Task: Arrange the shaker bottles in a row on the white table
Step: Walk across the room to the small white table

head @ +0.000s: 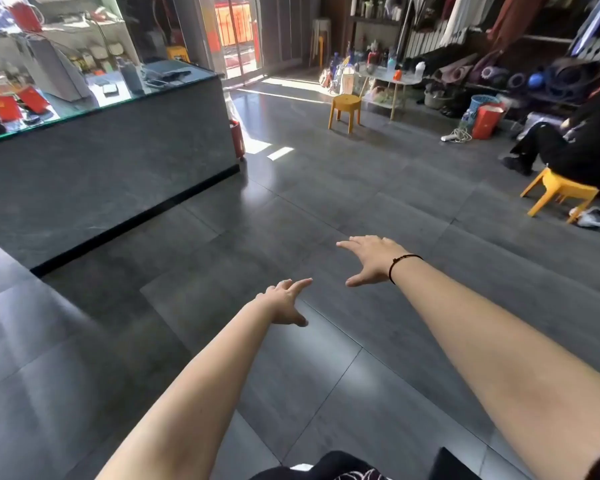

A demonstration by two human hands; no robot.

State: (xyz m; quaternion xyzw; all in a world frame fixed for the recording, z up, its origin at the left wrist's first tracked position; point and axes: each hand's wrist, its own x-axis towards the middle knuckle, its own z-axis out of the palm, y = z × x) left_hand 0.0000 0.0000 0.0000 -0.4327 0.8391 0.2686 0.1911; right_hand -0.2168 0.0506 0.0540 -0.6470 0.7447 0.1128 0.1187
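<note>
Both of my bare forearms reach out over the dark grey tiled floor (326, 202), and neither hand holds anything. My left hand (286, 303) hangs with fingers loosely spread, thumb dropped low and index finger pointing forward. My right hand (369, 259), with a thin black cord bracelet (400, 263) at the wrist, is spread wide and palm down, a little farther forward than the left. On the far left I see a long grey counter (101, 174) with a glass top crowded with small items. Past its end sits a yellow stool (344, 110), just beside the white table (394, 81) near the back wall. Several shaker bottles (419, 70) stand on and around that table, well apart from my hands; I cannot tell how they are arranged. At the right edge, a person in black (582, 143) sits on another yellow stool (560, 192).
</note>
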